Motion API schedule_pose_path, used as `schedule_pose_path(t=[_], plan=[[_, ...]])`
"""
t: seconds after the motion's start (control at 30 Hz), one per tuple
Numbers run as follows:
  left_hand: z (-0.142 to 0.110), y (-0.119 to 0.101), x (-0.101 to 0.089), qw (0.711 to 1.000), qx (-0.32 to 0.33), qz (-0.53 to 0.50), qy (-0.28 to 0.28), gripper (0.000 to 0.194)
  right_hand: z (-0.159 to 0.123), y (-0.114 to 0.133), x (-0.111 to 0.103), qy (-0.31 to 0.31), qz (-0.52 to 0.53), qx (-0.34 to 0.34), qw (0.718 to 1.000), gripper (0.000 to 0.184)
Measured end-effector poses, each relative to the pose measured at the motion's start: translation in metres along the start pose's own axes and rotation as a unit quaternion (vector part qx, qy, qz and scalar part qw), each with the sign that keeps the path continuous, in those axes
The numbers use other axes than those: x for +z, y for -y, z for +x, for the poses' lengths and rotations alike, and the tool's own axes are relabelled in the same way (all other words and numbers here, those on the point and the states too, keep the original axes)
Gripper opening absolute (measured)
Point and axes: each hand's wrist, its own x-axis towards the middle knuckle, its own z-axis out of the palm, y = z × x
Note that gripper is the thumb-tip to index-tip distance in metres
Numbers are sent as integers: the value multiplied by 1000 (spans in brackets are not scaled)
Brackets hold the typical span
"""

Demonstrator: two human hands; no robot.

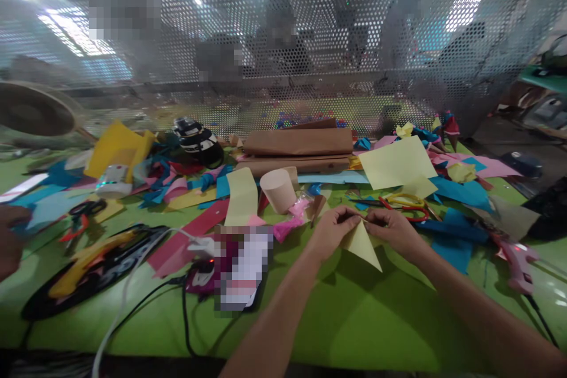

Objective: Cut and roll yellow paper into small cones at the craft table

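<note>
Forearms (279, 307) — green table (363, 325) — perforated screen (336, 94)

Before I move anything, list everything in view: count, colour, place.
Pinched paper: 1, pale yellow, centre right
Large sheet: 1, pale yellow, back right
Paper scraps: many, multicoloured, scattered
Folded paper pile: 1, brown, back centre
Roll: 1, cream, centre
Scissors: at least 2, orange-black left, red-yellow right
Glue gun: 1, pink, right
Oval item: 1, black, left
Power strip: 1, purple, front left
Cables: several, black and white, front
Table: 1, green, below
Screen: 1, grey, behind
People: several, blurred, far back
Co-worker's hand: 1, left edge
Left hand: 1, bare, at paper's top
Right hand: 1, bare, same
</note>
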Motion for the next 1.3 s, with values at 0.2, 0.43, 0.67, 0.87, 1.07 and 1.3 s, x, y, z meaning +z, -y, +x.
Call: schedule_pose_path(t=[0.2,0.43,0.67,0.87,1.07,1.3], plan=[[2,6,3,999,-19,-19,-29,20,0,0,1,-4,-2,-4,1000,26],[3,6,3,997,-31,-25,-72,20,0,6,-3,34,61,22,997,35],[2,6,4,995,-51,-61,-58,25,3,-1,-3,3,45,40,998,38],[0,2,2,995,-57,-76,-34,31,3,0,-2,-7,44,43,998,40],[1,1,-2,987,-75,-121,-79,34,3,2,-12,-6,92,55,994,38],[5,6,-4,964,-72,-236,-100,40,4,-2,-16,-10,156,26,987,41]])
